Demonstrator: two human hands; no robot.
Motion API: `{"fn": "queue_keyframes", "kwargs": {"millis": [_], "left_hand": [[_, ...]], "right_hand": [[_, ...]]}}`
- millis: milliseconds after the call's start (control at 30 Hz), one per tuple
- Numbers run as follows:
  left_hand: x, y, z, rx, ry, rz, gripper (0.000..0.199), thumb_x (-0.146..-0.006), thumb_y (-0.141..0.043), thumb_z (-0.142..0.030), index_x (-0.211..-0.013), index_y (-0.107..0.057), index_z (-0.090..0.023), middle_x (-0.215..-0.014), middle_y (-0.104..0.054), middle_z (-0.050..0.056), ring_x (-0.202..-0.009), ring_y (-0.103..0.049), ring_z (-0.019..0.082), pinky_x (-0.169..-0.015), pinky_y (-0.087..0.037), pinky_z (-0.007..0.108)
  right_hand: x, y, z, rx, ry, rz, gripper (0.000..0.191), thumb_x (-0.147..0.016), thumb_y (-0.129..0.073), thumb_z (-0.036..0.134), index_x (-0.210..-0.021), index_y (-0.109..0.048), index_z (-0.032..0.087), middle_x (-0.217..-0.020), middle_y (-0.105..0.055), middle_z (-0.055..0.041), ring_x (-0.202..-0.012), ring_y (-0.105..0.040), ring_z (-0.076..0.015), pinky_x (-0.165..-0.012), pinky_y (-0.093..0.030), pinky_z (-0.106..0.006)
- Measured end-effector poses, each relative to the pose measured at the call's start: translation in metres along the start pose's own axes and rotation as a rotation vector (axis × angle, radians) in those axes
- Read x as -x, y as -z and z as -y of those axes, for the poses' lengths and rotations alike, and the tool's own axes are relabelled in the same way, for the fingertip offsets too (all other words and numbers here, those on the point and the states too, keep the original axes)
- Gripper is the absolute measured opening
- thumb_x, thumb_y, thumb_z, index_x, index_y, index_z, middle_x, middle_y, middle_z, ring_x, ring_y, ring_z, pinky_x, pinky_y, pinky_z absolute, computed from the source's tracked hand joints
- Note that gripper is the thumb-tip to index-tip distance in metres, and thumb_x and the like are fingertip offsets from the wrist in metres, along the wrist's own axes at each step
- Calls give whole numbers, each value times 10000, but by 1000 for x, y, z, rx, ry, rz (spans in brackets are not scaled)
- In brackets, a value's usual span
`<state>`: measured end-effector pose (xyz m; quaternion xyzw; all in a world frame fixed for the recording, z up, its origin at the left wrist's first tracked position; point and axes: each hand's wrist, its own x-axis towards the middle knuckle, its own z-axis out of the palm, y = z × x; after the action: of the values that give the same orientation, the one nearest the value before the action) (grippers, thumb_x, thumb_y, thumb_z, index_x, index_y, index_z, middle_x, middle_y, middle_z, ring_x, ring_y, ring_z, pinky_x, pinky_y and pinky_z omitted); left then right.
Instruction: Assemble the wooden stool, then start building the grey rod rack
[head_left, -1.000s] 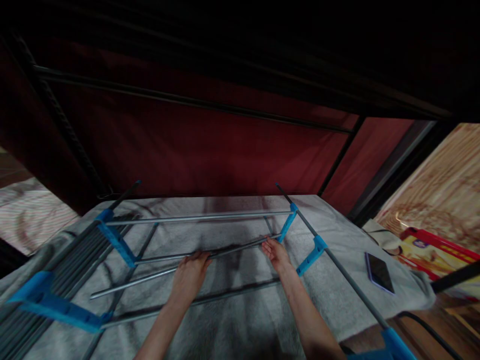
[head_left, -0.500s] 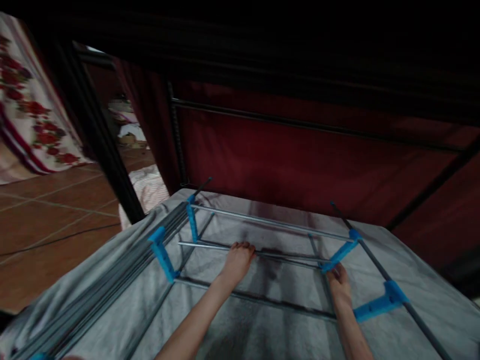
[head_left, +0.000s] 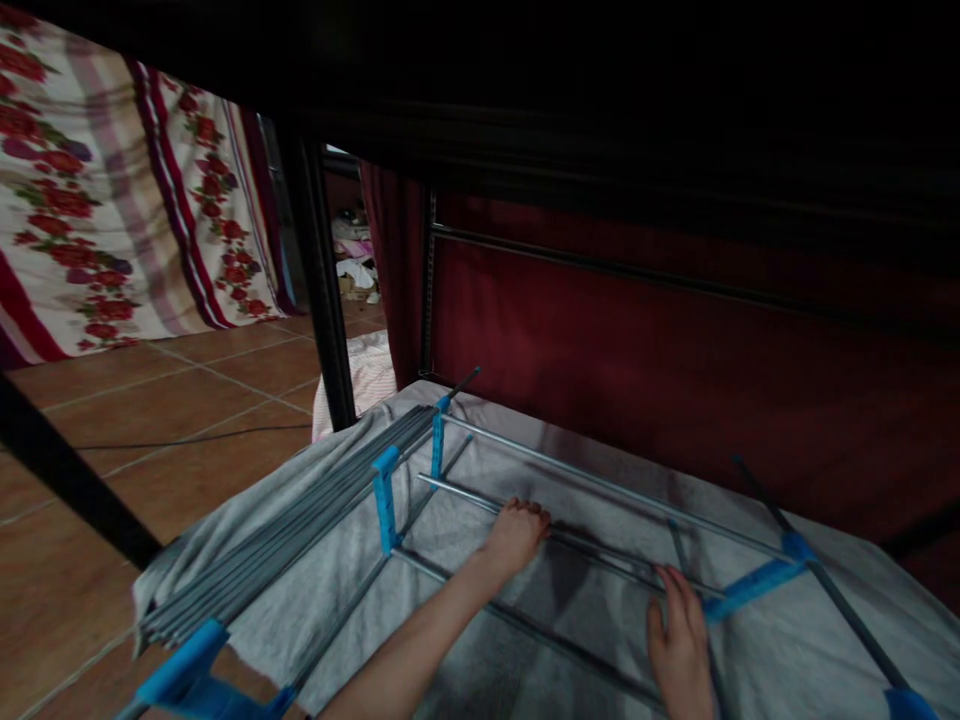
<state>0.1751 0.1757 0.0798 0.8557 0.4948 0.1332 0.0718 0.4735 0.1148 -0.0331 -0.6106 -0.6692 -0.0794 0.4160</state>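
Observation:
My left hand (head_left: pixel 517 535) is closed over a thin grey metal tube (head_left: pixel 459 494) that lies across a partly assembled rack of tubes. The tube's left end is free, near the far-left blue plastic connector (head_left: pixel 437 447). Close to its right end, my right hand (head_left: pixel 679 635) has its fingers stretched out and its thumb apart, fingertips at or just beside the tube. The far-right blue connector (head_left: pixel 759 590) is just beyond that hand. Another blue connector (head_left: pixel 385 505) stands at the rack's left side. A longer tube (head_left: pixel 585 468) spans the back, joining the two far connectors.
A bundle of grey tubes (head_left: pixel 300 520) lies left of the rack on a grey blanket (head_left: pixel 592 640). More blue connectors are at the lower left (head_left: pixel 199 675) and lower right. A black post (head_left: pixel 324 300), dark overhead frame and red cloth (head_left: pixel 600 330) surround the space.
The view has swung left, showing more floral cloth and floor. My right hand has come off the blue connector and its fingers have straightened. My left hand stays on the tube.

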Motion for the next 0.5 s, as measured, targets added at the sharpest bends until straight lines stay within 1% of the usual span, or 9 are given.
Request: {"fn": "queue_keyframes", "kwargs": {"millis": [67,133,233,300,333,400,433,467,500], "left_hand": [[-2,-1,1,5,2,-1,219,-914,-474,-268,-1001,-657,-183,-997,-668,128,-980,-632,254,-915,-423,418],[-4,-2,3,12,0,1,216,-910,-481,-276,-992,-661,-189,-987,-672,121,-966,-635,253,-908,-427,414],[-6,-1,4,21,-5,2,208,-905,-492,-279,-976,-666,-190,-963,-673,105,-924,-636,245,-903,-427,413],[-3,-1,6,57,-14,-61,210,-898,-507,-274,-1027,-656,-199,-989,-664,92,-949,-619,237,-923,-415,413],[1,-1,8,89,-17,-129,229,-895,-514,-270,-1075,-641,-208,-1032,-653,87,-991,-601,233,-948,-401,413],[12,-3,15,175,18,-331,276,-905,-495,-263,-1156,-602,-226,-1132,-618,83,-1086,-551,223,-1000,-369,410],[19,-5,21,227,68,-452,276,-918,-467,-263,-1161,-594,-229,-1164,-601,82,-1115,-530,217,-1015,-361,405],[27,-6,29,282,146,-581,269,-932,-430,-268,-1142,-594,-226,-1174,-589,84,-1129,-518,212,-1021,-360,400],[33,-8,40,338,252,-712,269,-944,-395,-281,-1113,-594,-216,-1164,-584,89,-1130,-515,209,-1019,-368,396]], "right_hand": [[-12,-10,19,19,126,53,462,-923,-346,361,-1346,-460,215,-1312,-540,-143,-1208,-507,-295,-978,-409,-483],[-25,-18,28,60,202,101,434,-940,-341,352,-1326,-490,218,-1257,-592,-130,-1169,-536,-280,-996,-382,-482],[-40,-23,27,103,286,206,388,-952,-339,321,-1269,-549,241,-1139,-662,-95,-1075,-588,-261,-995,-367,-469],[-48,-23,22,106,309,261,376,-953,-335,297,-1245,-568,249,-1084,-680,-81,-1017,-607,-254,-949,-399,-439],[-51,-22,20,103,309,275,372,-951,-338,291,-1237,-573,250,-1064,-683,-78,-993,-612,-253,-920,-416,-425],[-55,-21,17,93,301,287,362,-946,-350,289,-1221,-584,256,-1040,-687,-71,-957,-619,-254,-876,-437,-408],[-57,-21,17,89,297,290,358,-942,-356,286,-1212,-590,262,-1037,-687,-66,-947,-622,-254,-864,-443,-403],[-57,-21,17,87,294,295,355,-939,-361,280,-1205,-596,268,-1040,-687,-62,-943,-624,-254,-857,-447,-399],[-57,-21,16,88,293,300,354,-934,-367,272,-1199,-601,271,-1045,-687,-59,-943,-626,-254,-854,-450,-397]]}}
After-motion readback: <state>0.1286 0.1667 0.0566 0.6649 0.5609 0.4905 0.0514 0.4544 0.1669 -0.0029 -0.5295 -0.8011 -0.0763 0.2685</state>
